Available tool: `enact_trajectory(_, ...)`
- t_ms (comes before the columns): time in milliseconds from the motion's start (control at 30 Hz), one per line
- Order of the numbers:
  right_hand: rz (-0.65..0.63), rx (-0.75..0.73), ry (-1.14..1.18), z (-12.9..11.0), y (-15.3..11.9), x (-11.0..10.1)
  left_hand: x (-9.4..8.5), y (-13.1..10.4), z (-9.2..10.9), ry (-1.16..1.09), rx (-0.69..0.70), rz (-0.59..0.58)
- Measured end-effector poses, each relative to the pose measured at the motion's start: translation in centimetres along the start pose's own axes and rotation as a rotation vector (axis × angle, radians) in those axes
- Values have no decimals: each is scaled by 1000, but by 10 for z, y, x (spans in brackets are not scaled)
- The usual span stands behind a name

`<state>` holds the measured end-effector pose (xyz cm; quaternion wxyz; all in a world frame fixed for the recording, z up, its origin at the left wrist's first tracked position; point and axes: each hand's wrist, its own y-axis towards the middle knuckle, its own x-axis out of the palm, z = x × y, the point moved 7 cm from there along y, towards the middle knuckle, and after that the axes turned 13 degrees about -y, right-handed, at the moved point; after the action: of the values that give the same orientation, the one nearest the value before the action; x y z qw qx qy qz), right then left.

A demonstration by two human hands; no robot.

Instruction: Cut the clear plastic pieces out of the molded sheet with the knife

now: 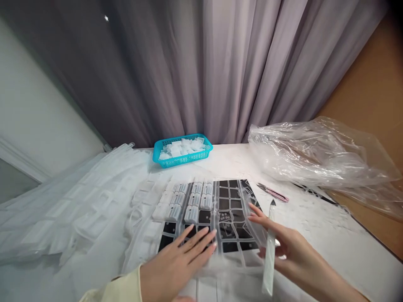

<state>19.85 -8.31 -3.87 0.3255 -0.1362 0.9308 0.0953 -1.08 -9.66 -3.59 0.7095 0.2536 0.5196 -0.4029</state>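
Note:
A translucent moulded plastic sheet (215, 218) with a grid of square openings lies over a black mat (233, 183). Small frosted plastic pieces (191, 214) sit in several of its left openings. My left hand (179, 264) rests flat across the lower part of the sheet, fingers spread and holding nothing. In my right hand (289, 247) is a knife with a pale handle (268, 268), its dark tip pointing away from me. The index and middle fingers of that hand reach to the sheet's right edge. Its thumb is partly hidden behind the handle.
A blue basket (185, 161) of frosted pieces stands at the back. More moulded sheets (78, 205) are piled on the left. Clear plastic bags (317, 151) lie at the back right. A pink-handled cutting tool (273, 193) and small scraps (317, 214) lie on the white table.

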Motion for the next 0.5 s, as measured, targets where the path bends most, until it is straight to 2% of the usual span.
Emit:
enact_trajectory(67, 47, 33, 82, 6, -14, 10, 16, -5, 4, -31, -5, 6)
enact_trajectory(167, 87, 9, 92, 21, -21, 17, 24, -5, 7, -78, -43, 13)
enact_trajectory(300, 174, 16, -75, 38, -9, -12, 24, 7, 20, -122, -52, 19)
enact_trajectory(400, 107, -79, -143, 29, -3, -28, 18, 12, 32, -159, -22, 59)
enact_trajectory(500, -12, -118, -141, 20, -14, -25, -5, 9, 23, -114, -100, 160)
